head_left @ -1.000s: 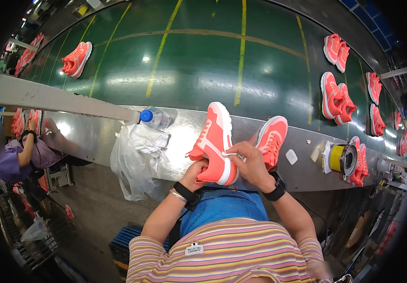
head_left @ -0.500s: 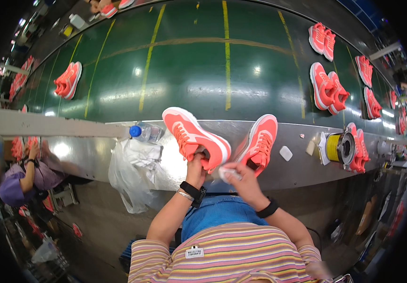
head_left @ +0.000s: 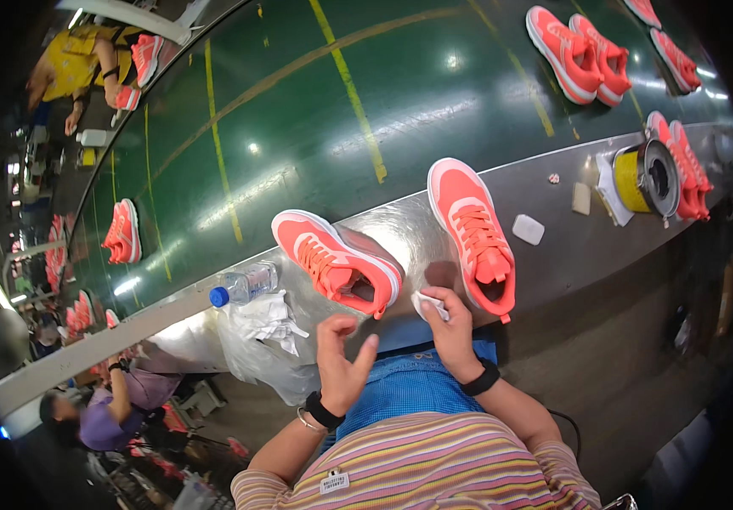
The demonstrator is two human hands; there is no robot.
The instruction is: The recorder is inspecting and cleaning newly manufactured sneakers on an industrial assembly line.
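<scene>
Two coral-pink sneakers with white soles stand in front of me on the metal ledge, toes pointing away. Just behind the heel of the left sneaker (head_left: 332, 262) is my left hand (head_left: 342, 365), empty, with thumb and fingers apart. My right hand (head_left: 454, 336) pinches a crumpled white cloth (head_left: 426, 306) beside the heel of the right sneaker (head_left: 473, 229). Neither hand appears to touch a shoe. Both sneakers have coral laces done up over the tongue.
Beyond the ledge (head_left: 553, 272) runs a green belt (head_left: 298, 127) carrying more coral sneakers (head_left: 566, 55). On the left lie a bottle (head_left: 251, 282), white cloths (head_left: 264, 323) and a plastic bag; on the right, a white block (head_left: 528, 229) and a yellow-banded tin (head_left: 638, 180). Co-workers sit leftward.
My left hand has let go of the left sneaker, which now rests on the ledge. My right hand has drawn away from that shoe's heel, keeping the cloth. The whole view has turned.
</scene>
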